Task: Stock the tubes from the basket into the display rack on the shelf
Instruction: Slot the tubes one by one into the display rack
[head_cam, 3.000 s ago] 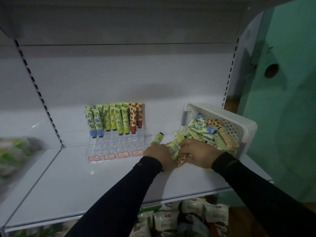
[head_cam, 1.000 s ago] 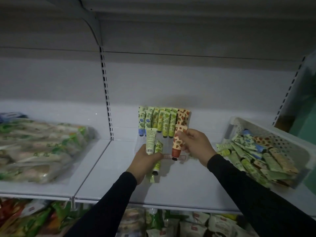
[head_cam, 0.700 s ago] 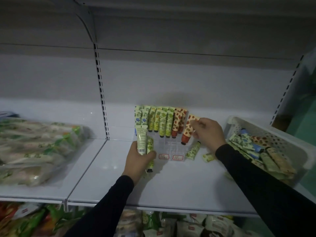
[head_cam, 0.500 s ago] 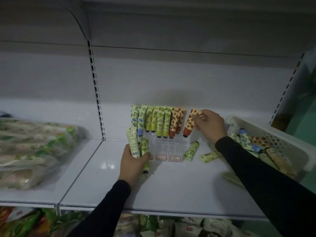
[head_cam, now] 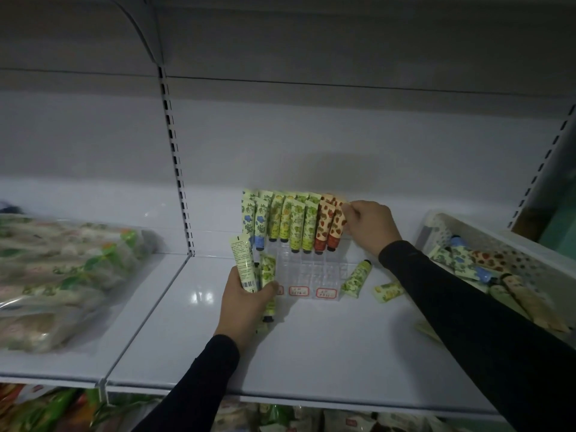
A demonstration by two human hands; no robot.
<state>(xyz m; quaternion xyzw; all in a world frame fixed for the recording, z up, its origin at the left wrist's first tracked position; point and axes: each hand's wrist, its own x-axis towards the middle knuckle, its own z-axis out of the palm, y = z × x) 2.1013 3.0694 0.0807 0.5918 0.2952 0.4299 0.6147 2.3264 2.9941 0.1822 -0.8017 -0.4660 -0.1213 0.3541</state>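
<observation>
White metal shelving fills the view, with a grey back wall and a slotted upright; the shelf (head_cam: pixel 311 353) carries a clear display rack (head_cam: pixel 308 272) with three red-bordered labels visible on its front edge.

Tubes standing in the rack (head_cam: pixel 293 222) are at the back rows; I count about eleven of them: two with blue flowers at the left, about six yellow-green ones in the middle, and about three strawberry tubes at the right, although the back ones are partly hidden.

The right hand (head_cam: pixel 369 227) is at the right end of the rack; its thumb and fingers pinch the top edge of the rightmost strawberry tube (head_cam: pixel 338 224), which stands upright beside the others.

The left hand (head_cam: pixel 246 304) is in front of the rack's left corner; its fingers are curled around two tubes: one pale tube (head_cam: pixel 244 265) showing its printed back with a barcode, and one green tube (head_cam: pixel 268 275) with the cap pointing down.

Two loose green tubes (head_cam: pixel 357 279) lie flat on the shelf just right of the rack.

At the right edge sits a white perforated basket (head_cam: pixel 511 241); many more tubes are piled inside, too mixed to count.

On the left shelf section lie clear bags of packaged goods (head_cam: pixel 62 275), blurred.
</observation>
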